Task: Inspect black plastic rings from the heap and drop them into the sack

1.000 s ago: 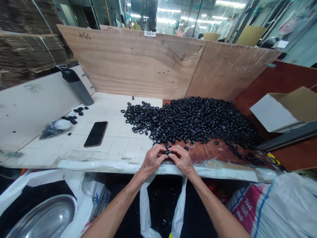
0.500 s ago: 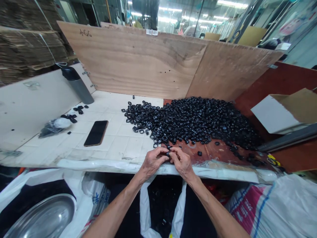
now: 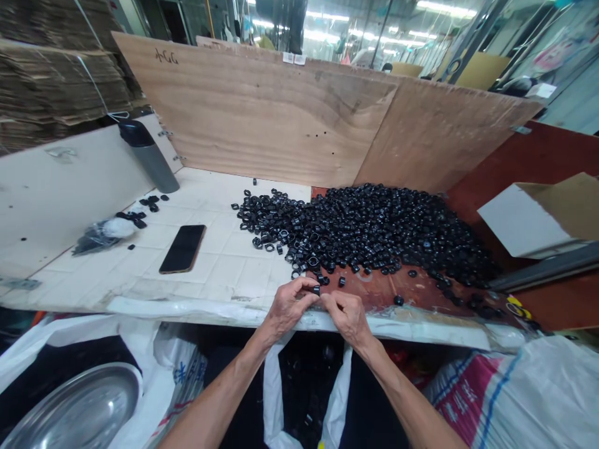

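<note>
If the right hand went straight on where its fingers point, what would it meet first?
Most likely the small black part at the fingertips of the left hand; the right hand may already touch it, as depth there is unclear.

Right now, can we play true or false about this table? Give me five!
1. The left hand pinches a small black piece. True.
2. The phone stands upright. False: it lies flat on the tabletop.
3. The gray bottle is left of the black pile. True.
4. The metal dish is on the tabletop. False: it is below, at the left.
5. The box is at the right side. True.
</note>
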`<state>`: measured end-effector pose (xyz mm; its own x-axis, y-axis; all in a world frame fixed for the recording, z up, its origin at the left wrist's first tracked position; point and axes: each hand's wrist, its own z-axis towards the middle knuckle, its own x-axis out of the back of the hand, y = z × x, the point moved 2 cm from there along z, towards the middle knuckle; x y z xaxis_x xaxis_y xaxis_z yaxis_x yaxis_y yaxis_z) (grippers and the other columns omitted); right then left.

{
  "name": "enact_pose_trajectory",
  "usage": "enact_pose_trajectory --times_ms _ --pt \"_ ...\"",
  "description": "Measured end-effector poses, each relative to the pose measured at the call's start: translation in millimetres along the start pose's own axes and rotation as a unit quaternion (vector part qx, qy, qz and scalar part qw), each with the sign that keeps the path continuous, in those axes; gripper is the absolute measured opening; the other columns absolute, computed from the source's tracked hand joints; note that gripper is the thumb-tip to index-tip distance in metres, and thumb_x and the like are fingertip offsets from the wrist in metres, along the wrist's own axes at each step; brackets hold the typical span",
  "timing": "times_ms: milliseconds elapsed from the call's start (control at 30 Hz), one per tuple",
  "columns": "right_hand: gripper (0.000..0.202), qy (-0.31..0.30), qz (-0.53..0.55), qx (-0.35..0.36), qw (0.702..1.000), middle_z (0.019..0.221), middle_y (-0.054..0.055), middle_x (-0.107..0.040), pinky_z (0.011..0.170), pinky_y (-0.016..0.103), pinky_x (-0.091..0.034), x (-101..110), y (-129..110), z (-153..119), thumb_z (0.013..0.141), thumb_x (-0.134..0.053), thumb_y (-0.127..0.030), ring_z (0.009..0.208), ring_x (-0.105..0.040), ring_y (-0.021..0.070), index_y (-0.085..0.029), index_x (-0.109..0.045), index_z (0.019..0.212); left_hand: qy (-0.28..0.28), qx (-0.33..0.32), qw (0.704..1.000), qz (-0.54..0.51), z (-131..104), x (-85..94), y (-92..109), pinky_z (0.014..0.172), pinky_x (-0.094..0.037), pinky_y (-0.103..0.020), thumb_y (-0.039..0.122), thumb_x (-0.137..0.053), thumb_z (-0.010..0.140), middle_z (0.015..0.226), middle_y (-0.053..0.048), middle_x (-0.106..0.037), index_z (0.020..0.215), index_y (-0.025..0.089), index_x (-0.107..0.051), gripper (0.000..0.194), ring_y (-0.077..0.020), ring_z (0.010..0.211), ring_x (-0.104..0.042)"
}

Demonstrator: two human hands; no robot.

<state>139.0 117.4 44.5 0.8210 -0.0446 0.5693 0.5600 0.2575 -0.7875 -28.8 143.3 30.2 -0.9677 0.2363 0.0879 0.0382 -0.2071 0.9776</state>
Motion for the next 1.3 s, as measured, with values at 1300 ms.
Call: enact_pose_trajectory --times_ms 1300 --pt "0.025 -0.467 -0.279 -0.102 0.833 0.095 0.022 -0.072 0.078 0.035 -0.051 -150 84 -210 0.08 -0.053 -0.001 0.092 -0.069 0.0288 -0.004 -0.071 0.097 0.037 -0.027 0.996 0.071 -2 -1.3 -10 0.072 -0.053 -0.024 0.021 -0.068 0.08 0.089 -0.001 -0.066 0.101 0.017 -0.066 0.021 -0.0116 0.074 -0.063"
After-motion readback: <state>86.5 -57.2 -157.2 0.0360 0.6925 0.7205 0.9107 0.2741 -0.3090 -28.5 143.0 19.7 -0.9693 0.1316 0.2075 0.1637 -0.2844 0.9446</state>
